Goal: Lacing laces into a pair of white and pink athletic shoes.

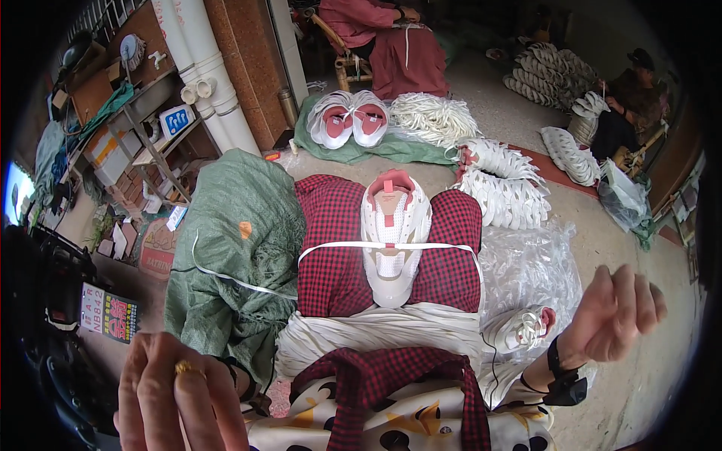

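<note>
One white shoe (391, 232) is set sole down, toe toward the person, between two mounds of red-and-black checkered cloth (331, 282). A flat white lace (338, 245) is stretched crosswise over it and seems to be threaded beneath a small red tab (389, 246). Well apart on either side, the left grip (180, 398) is curled and the right grip (620, 316) is loosely folded; whether either is closed on a lace end cannot be told, as no strand can be traced into the fingers.

For the step in hand, judged to be the evening-out of the lace, both sides are best drawn out level and compared, with the band kept flat and untwisted at the tab. The pull should be kept gentle and matched, lest the shoe be tipped or the lace be slid off centre. The white lace bundle (376, 342) just below the toe, and the green sack (233, 225) to the left, should be avoided so that nothing is snagged.
</note>
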